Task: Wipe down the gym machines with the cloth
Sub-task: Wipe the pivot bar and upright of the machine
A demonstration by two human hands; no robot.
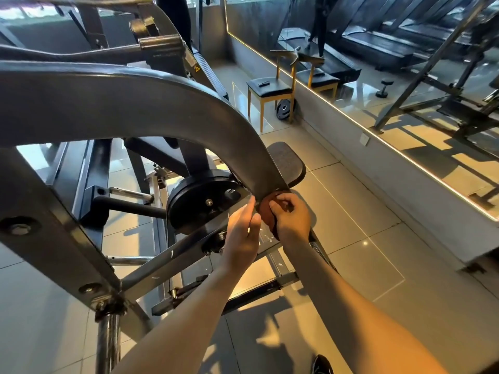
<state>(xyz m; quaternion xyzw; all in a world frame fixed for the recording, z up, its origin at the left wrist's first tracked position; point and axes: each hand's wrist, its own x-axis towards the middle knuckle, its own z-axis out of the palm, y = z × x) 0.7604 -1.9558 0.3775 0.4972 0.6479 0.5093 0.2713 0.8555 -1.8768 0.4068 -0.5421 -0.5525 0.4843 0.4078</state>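
Two bare forearms [348, 303] reach in from the near edge. The right hand [292, 215] grips a reddish-brown cloth [266, 209] against the lower end of the machine's curved grey arm [162, 103]. The left hand [242, 231], fingers straight, lies just left of the cloth, seemingly touching the metal near a black weight plate [198, 202].

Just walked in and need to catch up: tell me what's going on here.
A person is wiping a gym machine's curved grey metal arm. Their right hand grips a reddish-brown cloth against its lower end, beside a round black weight plate. The left hand, fingers straight, touches the arm's edge next to the cloth.
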